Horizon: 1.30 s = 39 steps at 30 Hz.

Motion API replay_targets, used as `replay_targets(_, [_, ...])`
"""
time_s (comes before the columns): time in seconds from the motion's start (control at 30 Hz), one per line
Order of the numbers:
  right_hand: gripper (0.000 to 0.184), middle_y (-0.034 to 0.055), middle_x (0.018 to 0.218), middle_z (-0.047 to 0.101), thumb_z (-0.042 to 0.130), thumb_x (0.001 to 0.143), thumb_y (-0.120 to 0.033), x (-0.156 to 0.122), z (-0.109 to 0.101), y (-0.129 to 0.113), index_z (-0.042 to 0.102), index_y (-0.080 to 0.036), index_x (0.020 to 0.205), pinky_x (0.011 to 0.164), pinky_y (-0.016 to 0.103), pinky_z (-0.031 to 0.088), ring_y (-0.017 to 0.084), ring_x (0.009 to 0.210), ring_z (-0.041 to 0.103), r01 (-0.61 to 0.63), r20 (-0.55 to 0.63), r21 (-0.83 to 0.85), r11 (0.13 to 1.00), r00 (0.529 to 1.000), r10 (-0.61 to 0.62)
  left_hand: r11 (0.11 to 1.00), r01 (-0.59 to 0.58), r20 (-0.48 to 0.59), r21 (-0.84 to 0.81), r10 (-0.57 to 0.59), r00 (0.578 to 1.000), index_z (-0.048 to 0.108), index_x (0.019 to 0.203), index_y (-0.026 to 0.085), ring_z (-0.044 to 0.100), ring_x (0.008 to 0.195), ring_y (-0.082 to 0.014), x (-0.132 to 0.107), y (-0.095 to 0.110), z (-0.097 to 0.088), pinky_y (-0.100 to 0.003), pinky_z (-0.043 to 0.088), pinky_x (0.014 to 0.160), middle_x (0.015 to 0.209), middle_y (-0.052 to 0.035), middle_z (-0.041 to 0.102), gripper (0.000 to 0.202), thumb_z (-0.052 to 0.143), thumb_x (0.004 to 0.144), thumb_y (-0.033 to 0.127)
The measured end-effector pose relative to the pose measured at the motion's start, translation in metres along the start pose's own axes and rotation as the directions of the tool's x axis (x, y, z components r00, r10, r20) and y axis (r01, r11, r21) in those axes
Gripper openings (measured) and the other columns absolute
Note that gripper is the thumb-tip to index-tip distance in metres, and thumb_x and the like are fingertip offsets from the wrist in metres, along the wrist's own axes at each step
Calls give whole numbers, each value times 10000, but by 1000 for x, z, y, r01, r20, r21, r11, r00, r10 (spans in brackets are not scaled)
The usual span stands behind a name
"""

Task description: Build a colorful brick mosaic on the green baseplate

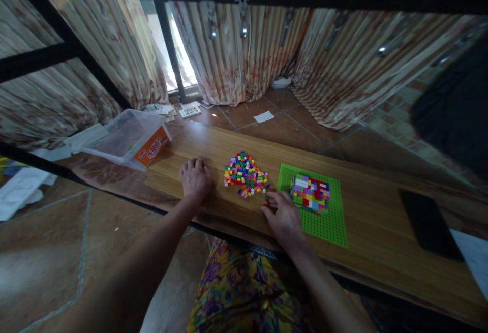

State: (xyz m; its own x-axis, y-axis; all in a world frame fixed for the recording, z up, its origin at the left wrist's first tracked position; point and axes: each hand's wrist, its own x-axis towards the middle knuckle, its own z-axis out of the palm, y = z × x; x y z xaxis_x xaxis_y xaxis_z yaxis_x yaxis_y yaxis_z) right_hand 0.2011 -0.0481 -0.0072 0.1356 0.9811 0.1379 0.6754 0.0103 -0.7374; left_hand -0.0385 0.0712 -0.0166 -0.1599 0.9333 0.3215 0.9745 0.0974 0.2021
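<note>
A heap of small coloured bricks (246, 174) lies on a wooden table (373, 211). Right of it is a green baseplate (324, 223) carrying a block of stacked coloured bricks (310, 193). My left hand (195, 178) rests on the wood left of the heap, its fingers curled under and nothing visible in them. My right hand (284, 213) sits between the heap and the baseplate, fingertips pinched on a small brick (266, 201) at the heap's near edge.
A clear plastic tub (127, 140) with an orange label lies tipped at the table's left end. A black flat object (427, 223) lies on the right of the table. Striped curtains (236, 53) hang behind; papers lie on the tiled floor.
</note>
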Motion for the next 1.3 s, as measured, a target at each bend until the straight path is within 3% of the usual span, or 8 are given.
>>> replay_targets(0.2, [247, 90, 1025, 600, 553, 795, -177, -8, -8, 2, 627, -179, 1031, 797, 370, 538, 207, 847, 622, 15, -28, -40, 999, 999, -16, 1000, 1, 9, -10, -1, 1000, 620, 1133, 169, 497, 1091, -308, 1, -1, 0, -433, 386, 937, 1185, -131, 601, 334, 405, 902, 278])
replay_targets(0.37, [105, 91, 916, 597, 535, 821, -192, 0, -1, 0, 634, -173, 850, 789, 373, 496, 220, 830, 586, 39, -56, -189, 981, 997, -51, 1000, 9, 20, 1, -9, 1000, 618, 1138, 160, 497, 1094, -309, 1, 0, -1, -434, 391, 930, 1208, -137, 591, 339, 406, 902, 280])
replay_targets(0.57, [170, 86, 877, 591, 521, 830, -184, 4, 6, -2, 628, -186, 698, 785, 357, 475, 211, 825, 565, 60, -70, -213, 975, 995, -76, 1000, 3, 16, 2, -3, 1000, 622, 1131, 160, 496, 1096, -313, 1, 0, -1, -435, 396, 923, 1187, -136, 601, 333, 412, 898, 272])
replay_targets(0.73, [210, 77, 1007, 620, 503, 866, -195, 2, 12, -7, 712, -215, 851, 873, 352, 472, 211, 956, 584, 192, 5, -49, 980, 981, -192, 1000, 10, 17, 5, -10, 1000, 624, 1126, 163, 495, 1098, -315, 1, 0, -1, -437, 392, 933, 1188, -133, 603, 331, 414, 896, 276])
replay_targets(0.9, [257, 96, 1041, 630, 460, 890, -181, 3, 8, -2, 695, -196, 992, 906, 370, 470, 218, 976, 587, 159, -95, -52, 986, 982, -163, 1000, -2, 13, 8, 2, 1000, 615, 1148, 171, 499, 1101, -309, 1, -1, 0, -430, 390, 938, 1196, -130, 599, 342, 402, 903, 280])
replay_targets(1.07, [217, 103, 991, 627, 501, 864, -184, 7, 7, 1, 696, -181, 959, 879, 386, 468, 239, 948, 571, 140, -57, -159, 977, 987, -151, 1000, 7, 22, 7, -7, 1000, 613, 1152, 168, 496, 1110, -314, 1, 0, 0, -433, 386, 943, 1198, -136, 595, 346, 407, 899, 282])
replay_targets(1.3, [181, 82, 949, 638, 514, 878, -195, 8, 16, -3, 689, -200, 833, 873, 361, 454, 225, 944, 575, 160, -24, -184, 970, 986, -167, 1000, 7, 33, 22, -8, 999, 612, 1158, 170, 495, 1115, -317, 2, -1, -1, -436, 386, 943, 1206, -136, 593, 357, 400, 900, 297])
